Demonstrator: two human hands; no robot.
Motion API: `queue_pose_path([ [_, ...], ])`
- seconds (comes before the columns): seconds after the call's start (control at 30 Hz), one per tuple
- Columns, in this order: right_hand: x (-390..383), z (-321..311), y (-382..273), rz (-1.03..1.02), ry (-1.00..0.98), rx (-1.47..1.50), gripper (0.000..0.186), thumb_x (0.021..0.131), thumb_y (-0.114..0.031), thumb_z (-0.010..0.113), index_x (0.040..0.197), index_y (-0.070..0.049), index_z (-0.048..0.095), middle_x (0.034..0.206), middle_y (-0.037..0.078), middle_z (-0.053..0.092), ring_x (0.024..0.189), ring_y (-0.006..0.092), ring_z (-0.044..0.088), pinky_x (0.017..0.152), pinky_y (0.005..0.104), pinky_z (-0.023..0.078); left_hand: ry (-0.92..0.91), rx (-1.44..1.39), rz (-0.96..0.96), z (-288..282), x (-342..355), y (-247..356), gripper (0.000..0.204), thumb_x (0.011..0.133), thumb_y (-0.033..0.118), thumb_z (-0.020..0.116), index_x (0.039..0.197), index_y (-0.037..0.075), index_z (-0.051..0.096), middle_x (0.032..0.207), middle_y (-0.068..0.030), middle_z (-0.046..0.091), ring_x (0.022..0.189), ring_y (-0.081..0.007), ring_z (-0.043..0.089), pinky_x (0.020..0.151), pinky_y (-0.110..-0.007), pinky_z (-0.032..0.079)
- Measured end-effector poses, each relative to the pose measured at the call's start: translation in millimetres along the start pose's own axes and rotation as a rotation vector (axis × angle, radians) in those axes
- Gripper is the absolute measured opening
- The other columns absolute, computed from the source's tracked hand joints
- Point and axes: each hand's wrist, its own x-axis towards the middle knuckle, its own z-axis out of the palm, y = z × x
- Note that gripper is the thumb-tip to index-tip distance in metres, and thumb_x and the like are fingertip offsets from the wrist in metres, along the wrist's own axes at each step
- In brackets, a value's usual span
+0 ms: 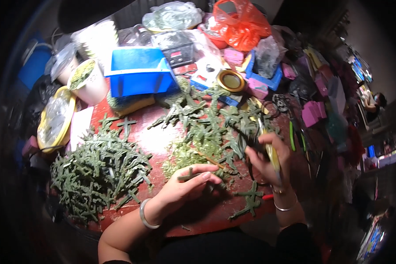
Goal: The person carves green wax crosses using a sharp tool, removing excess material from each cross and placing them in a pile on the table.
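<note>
My left hand (183, 189) pinches a half-hidden cross (187, 177), my right hand (283, 163) a yellow tool (272, 155) slanting toward the desk's (198, 222) far edge.

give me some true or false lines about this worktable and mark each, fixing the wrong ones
1. The right hand holds a yellow tool. True.
2. The left hand is empty. False: it holds a green piece.
3. There is a bangle on each arm. True.
4. The big green pile lies right of both hands. False: it lies to their left.
5. The blue bin stands beyond both hands. True.
</note>
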Motion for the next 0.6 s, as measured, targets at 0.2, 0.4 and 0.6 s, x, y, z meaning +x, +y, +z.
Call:
queue_pose_path([
  [0.2,-13,5,-19,0.015,-0.544,0.423,0.026,0.072,0.000,0.070,0.096,-0.006,0.064,0.080,0.006,0.065,0.071,0.0186,0.065,0.064,0.0317,0.050,-0.051,0.083,0.007,-1,5,-4,0.039,0.100,0.019,0.057,0.135,0.003,0.052,0.115,-0.0027,0.068,0.063,0.0009,0.043,0.056,-0.016,0.035],
  [0.4,-15,11,-21,-0.172,-0.594,0.333,0.032,0.068,0.002,0.071,0.097,-0.009,0.065,0.077,0.009,0.061,0.069,0.0289,0.062,0.060,0.0346,0.047,-0.056,0.022,-0.010,-5,5,-6,0.039,0.096,0.013,0.062,0.132,0.003,0.053,0.106,-0.0037,0.068,0.085,-0.0057,0.059,0.072,-0.020,0.047],
  [0.6,-15,11,-24,-0.219,-0.588,0.291,0.033,0.068,0.000,0.076,0.098,-0.008,0.066,0.077,0.007,0.063,0.067,0.0254,0.062,0.060,0.0328,0.048,-0.095,-0.102,0.043,-8,8,-8,0.035,0.093,0.007,0.065,0.125,0.000,0.055,0.102,-0.0065,0.067,0.095,-0.0136,0.063,0.085,-0.027,0.051],
])
